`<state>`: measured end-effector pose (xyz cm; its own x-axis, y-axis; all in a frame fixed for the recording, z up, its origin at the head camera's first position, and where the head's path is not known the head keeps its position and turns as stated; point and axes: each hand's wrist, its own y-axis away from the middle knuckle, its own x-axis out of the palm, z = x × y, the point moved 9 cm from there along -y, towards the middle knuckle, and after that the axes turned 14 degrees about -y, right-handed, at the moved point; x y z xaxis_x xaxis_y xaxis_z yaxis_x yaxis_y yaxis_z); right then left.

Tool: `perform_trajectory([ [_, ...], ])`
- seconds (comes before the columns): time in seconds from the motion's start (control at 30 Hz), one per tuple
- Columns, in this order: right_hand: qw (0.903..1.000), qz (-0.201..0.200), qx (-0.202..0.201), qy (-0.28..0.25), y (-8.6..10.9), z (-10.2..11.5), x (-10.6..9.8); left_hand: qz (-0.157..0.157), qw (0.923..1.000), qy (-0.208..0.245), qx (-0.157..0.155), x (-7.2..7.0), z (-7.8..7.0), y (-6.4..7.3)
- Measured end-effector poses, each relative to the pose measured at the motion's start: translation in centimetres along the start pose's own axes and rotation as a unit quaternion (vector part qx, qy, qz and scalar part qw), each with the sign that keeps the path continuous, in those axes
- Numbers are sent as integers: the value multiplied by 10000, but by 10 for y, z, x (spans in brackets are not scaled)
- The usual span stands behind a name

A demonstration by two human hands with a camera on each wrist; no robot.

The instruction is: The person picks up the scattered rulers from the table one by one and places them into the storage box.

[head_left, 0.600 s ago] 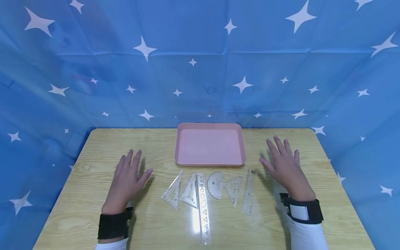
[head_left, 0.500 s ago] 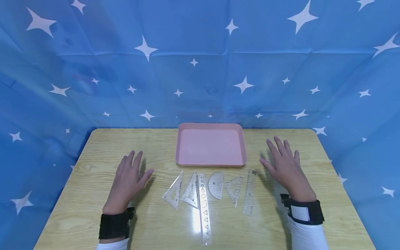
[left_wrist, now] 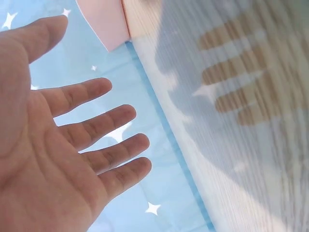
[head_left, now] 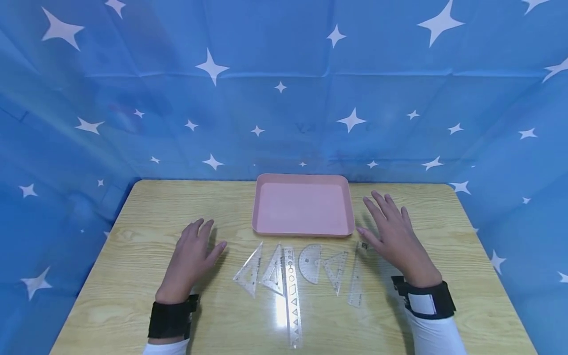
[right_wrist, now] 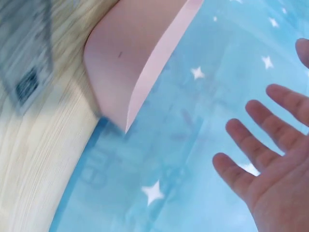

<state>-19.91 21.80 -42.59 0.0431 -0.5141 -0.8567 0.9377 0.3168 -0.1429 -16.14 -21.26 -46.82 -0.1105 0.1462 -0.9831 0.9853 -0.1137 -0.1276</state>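
Observation:
Spread fingers and bare palm show on my left hand (head_left: 188,261), which hovers over the table to the left of the drawing tools and holds nothing. My right hand (head_left: 397,239), also spread and holding nothing, is above the table by the tray's right corner, nearest the short clear ruler (head_left: 356,281). Between the hands lie a large set square (head_left: 249,271), a second set square (head_left: 273,273), a long stencil ruler (head_left: 292,298), a protractor (head_left: 309,264) and a small set square (head_left: 336,270), all transparent. Behind them sits a pink tray (head_left: 303,233).
The wood-grain table (head_left: 120,296) has rounded far corners. A blue star-patterned cloth (head_left: 248,98) hangs behind and at both sides. Glare brightens the tabletop beside the long ruler. The tray stands close to the table's far edge.
Both hands have moved inward: the left one to the right, the right one slightly left toward the tray and short ruler. The whole head view has shifted a little. The tools lie as before.

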Motion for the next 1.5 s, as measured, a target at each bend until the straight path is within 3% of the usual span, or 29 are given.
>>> perform_trajectory([
  [0.17,9962,-206,-841,63,-9,24,2,-127,9997,-100,172,0,-7,3],
  [0.33,9810,-486,-1875,55,-13,52,5,-179,9993,-173,284,-1,-14,6],
  [0.43,9745,-477,-2190,66,-15,64,10,-184,9991,-112,371,-2,-20,9],
  [0.57,9688,-333,-2455,5,-20,78,20,-19,9990,75,443,0,-27,12],
  [0.87,9578,-178,-2865,-144,-28,109,36,609,9956,490,525,19,-45,18],
  [1.2,9471,165,-3204,69,-31,142,62,819,9927,639,611,28,-61,25],
  [1.5,9342,516,-3529,40,-31,175,86,822,9930,605,591,30,-69,26],
])
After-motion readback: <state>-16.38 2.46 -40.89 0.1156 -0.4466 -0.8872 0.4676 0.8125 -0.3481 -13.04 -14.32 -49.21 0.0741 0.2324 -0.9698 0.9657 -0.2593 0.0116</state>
